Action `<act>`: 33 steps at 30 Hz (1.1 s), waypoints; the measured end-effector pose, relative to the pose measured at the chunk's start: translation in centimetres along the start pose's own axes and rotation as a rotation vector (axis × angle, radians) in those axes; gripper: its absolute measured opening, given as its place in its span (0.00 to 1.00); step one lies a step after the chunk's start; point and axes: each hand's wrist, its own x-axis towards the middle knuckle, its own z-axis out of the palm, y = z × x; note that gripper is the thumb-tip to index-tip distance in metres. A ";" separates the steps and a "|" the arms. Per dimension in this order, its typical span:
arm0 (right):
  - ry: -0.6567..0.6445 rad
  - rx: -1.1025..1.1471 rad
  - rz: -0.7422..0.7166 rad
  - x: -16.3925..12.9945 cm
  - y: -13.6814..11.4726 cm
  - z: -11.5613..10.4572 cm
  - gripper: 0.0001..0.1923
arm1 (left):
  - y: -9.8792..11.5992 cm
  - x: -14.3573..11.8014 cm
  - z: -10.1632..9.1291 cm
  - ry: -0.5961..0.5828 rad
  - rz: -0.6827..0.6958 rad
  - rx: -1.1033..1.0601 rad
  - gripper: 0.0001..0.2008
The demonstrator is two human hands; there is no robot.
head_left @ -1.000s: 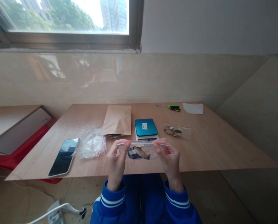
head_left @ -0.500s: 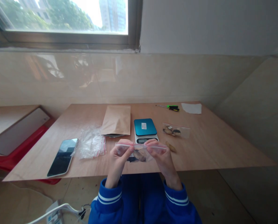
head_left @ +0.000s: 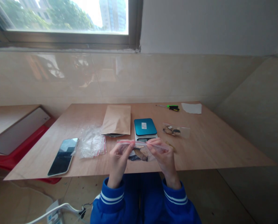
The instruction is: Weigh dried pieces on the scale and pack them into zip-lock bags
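Observation:
Both hands hold a small clear zip bag (head_left: 140,152) by its red-lined top edge, above the near edge of the wooden table (head_left: 211,149). My left hand (head_left: 118,160) pinches the strip near the bag's left end. My right hand (head_left: 163,157) pinches it close to the middle. Brown and dark pieces lie inside the bag. Just behind the bag stands a small scale with a teal top (head_left: 145,127).
A phone (head_left: 62,156) lies at the left, with a heap of clear zip bags (head_left: 91,145) beside it and a brown paper pouch (head_left: 117,119) behind. Another filled zip bag (head_left: 176,130) and a loose brown piece (head_left: 170,145) lie right of the scale. A green screwdriver (head_left: 170,107) and white paper (head_left: 192,108) lie at the back.
My right hand has slid left along the bag's top strip, from its right end toward the middle. The left hand stays near the left end.

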 end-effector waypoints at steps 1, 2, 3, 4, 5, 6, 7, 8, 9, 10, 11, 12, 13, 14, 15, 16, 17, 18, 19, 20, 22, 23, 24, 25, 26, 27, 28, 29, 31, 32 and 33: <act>0.012 0.008 -0.002 0.0 0.0 0.0 0.06 | 0.0 0.0 0.1 0.007 0.008 -0.011 0.10; 0.016 0.020 0.006 0.1 0.0 0.0 0.06 | 0.1 0.0 0.3 0.013 0.016 -0.021 0.10; 0.007 0.032 0.028 0.1 0.0 0.0 0.06 | 0.2 0.0 0.4 0.014 0.019 -0.032 0.10; -0.014 0.044 0.056 0.1 0.0 -0.1 0.07 | 0.4 0.0 0.4 0.005 0.013 -0.044 0.11; -0.045 0.058 0.087 0.2 -0.1 -0.2 0.07 | 0.5 0.1 0.5 -0.013 0.002 -0.060 0.11; -0.078 0.078 0.119 0.2 -0.1 -0.3 0.07 | 0.6 0.1 0.5 -0.038 -0.012 -0.082 0.12; -0.110 0.107 0.149 0.1 -0.1 -0.4 0.07 | 0.7 0.1 0.4 -0.063 -0.026 -0.108 0.12; -0.137 0.143 0.178 0.1 -0.1 -0.5 0.08 | 0.8 0.1 0.4 -0.085 -0.041 -0.132 0.12; -0.162 0.180 0.204 0.1 -0.1 -0.5 0.09 | 0.8 0.1 0.3 -0.098 -0.053 -0.149 0.12; -0.186 0.211 0.222 0.1 -0.1 -0.6 0.11 | 0.8 0.1 0.2 -0.104 -0.063 -0.158 0.12; -0.208 0.227 0.232 0.1 -0.2 -0.6 0.12 | 0.8 0.1 0.2 -0.106 -0.073 -0.159 0.11; -0.223 0.228 0.236 0.1 -0.2 -0.5 0.12 | 0.8 0.1 0.1 -0.109 -0.083 -0.154 0.11; -0.233 0.217 0.236 0.1 -0.2 -0.4 0.11 | 0.8 0.0 0.1 -0.111 -0.091 -0.148 0.10; -0.230 0.202 0.235 0.2 -0.3 -0.3 0.09 | 0.8 0.0 0.1 -0.113 -0.095 -0.146 0.10; -0.219 0.190 0.235 0.2 -0.3 -0.2 0.09 | 0.8 0.0 0.1 -0.114 -0.095 -0.149 0.10; -0.202 0.181 0.233 0.3 -0.3 -0.1 0.08 | 0.8 0.0 0.2 -0.114 -0.093 -0.155 0.10; -0.183 0.173 0.226 0.3 -0.3 0.1 0.07 | 0.8 0.0 0.3 -0.114 -0.090 -0.159 0.10; -0.161 0.164 0.210 0.3 -0.3 0.2 0.07 | 0.8 -0.1 0.4 -0.115 -0.086 -0.163 0.10; -0.137 0.154 0.190 0.3 -0.3 0.3 0.06 | 0.8 -0.1 0.5 -0.114 -0.081 -0.165 0.10; -0.109 0.144 0.170 0.3 -0.3 0.4 0.06 | 0.7 -0.1 0.6 -0.115 -0.075 -0.164 0.10; -0.058 0.129 0.136 0.3 -0.2 0.6 0.05 | 0.5 -0.1 0.8 -0.117 -0.057 -0.157 0.10; -0.040 0.125 0.124 0.2 -0.2 0.6 0.04 | 0.4 -0.1 0.8 -0.116 -0.042 -0.154 0.09; -0.036 0.126 0.116 0.2 -0.2 0.7 0.04 | 0.3 -0.1 0.8 -0.114 -0.026 -0.148 0.09; -0.043 0.131 0.109 0.2 -0.3 0.7 0.03 | 0.2 -0.1 0.8 -0.112 -0.012 -0.141 0.09; -0.059 0.142 0.108 0.2 -0.3 0.8 0.03 | 0.2 -0.1 0.8 -0.108 -0.001 -0.131 0.09; -0.082 0.157 0.114 0.2 -0.4 0.9 0.03 | 0.1 -0.1 0.8 -0.103 0.006 -0.121 0.10; -0.106 0.172 0.125 0.2 -0.5 0.9 0.04 | 0.0 -0.1 0.7 -0.101 0.008 -0.112 0.10; -0.124 0.184 0.136 0.3 -0.6 1.0 0.05 | 0.0 0.0 0.7 -0.103 0.010 -0.105 0.10; -0.126 0.184 0.146 0.3 -0.7 1.1 0.06 | -0.2 0.0 0.7 -0.112 0.024 -0.092 0.09; -0.118 0.177 0.144 0.3 -0.7 1.2 0.05 | -0.3 -0.1 0.8 -0.115 0.036 -0.083 0.09; -0.103 0.170 0.138 0.3 -0.7 1.3 0.04 | -0.5 -0.1 0.8 -0.113 0.049 -0.073 0.09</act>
